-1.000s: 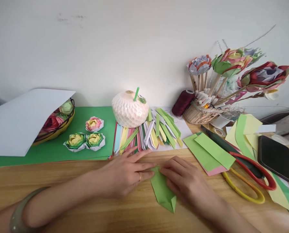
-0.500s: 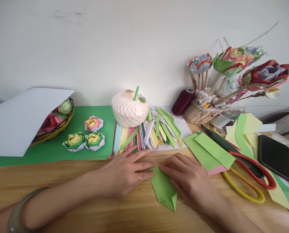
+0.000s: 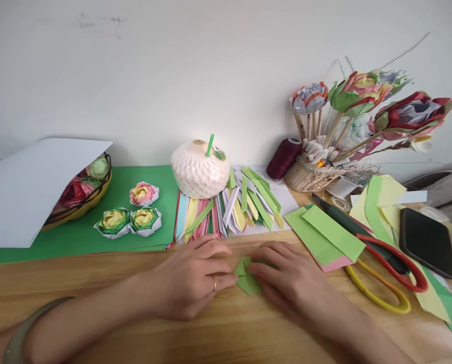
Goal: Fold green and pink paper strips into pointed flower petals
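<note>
A small piece of light-green paper [image 3: 247, 284], folded with pointed corners, lies on the wooden table between my two hands. The fingers of my left hand [image 3: 197, 280] are bent, and their tips meet the paper's left edge; a ring is on one finger. My right hand [image 3: 286, 278] covers the paper's right side, its curled fingers pressing on it. Part of the paper is hidden under the right fingers. Just behind my hands lie many folded paper strips [image 3: 244, 205] in green, yellow, white and pink.
A white textured coconut-shaped container [image 3: 201, 169] stands behind the strips. To the left are paper flowers [image 3: 145, 220] on green sheets [image 3: 135, 174] and a basket [image 3: 93, 197] under white paper. On the right are green paper rectangles [image 3: 334, 235], scissors [image 3: 387, 301], a phone [image 3: 427, 242] and maroon thread [image 3: 284, 159].
The green paper has been folded shorter; the long part that pointed towards me no longer shows. My left fingers have bent more and drawn slightly left. The whole view has shifted slightly.
</note>
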`<state>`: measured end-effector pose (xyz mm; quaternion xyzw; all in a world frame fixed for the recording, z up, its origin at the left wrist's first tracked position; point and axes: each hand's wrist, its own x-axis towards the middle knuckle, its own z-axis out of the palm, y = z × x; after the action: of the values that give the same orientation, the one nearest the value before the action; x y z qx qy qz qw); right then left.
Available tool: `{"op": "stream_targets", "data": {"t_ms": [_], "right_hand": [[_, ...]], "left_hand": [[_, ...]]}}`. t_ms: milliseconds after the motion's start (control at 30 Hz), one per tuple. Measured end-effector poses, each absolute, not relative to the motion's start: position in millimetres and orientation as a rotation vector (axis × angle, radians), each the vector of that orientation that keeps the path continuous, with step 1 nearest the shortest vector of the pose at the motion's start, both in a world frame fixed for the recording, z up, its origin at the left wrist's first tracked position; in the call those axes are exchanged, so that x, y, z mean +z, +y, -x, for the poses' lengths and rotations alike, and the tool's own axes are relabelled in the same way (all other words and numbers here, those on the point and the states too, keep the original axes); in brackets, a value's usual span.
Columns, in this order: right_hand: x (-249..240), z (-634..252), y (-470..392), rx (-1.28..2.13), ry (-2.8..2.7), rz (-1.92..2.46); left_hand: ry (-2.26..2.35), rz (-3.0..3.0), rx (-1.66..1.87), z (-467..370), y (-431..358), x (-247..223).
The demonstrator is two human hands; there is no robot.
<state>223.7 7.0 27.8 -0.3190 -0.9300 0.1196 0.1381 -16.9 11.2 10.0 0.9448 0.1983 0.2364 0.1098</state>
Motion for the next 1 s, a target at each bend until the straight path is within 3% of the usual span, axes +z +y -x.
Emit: {"op": "stream_targets", "data": {"t_ms": [300, 500, 767, 1000], "right_hand": [[31, -229, 16, 0.342, -2.783, 0.624], [31, -224, 7, 0.281, -2.638, 0.853], [25, -215, -1, 0.672, -2.524, 1.046], [19, -215, 2, 0.755, -2.437, 1.053]], "left_hand": [[0.448, -2.764, 0.754, 16, 14, 6], [0.486, -2.838, 0.556, 16, 13, 2], [0.525, -2.831, 0.437, 14, 12, 7], [0.459, -2.827, 0.489, 18, 17, 7]]}}
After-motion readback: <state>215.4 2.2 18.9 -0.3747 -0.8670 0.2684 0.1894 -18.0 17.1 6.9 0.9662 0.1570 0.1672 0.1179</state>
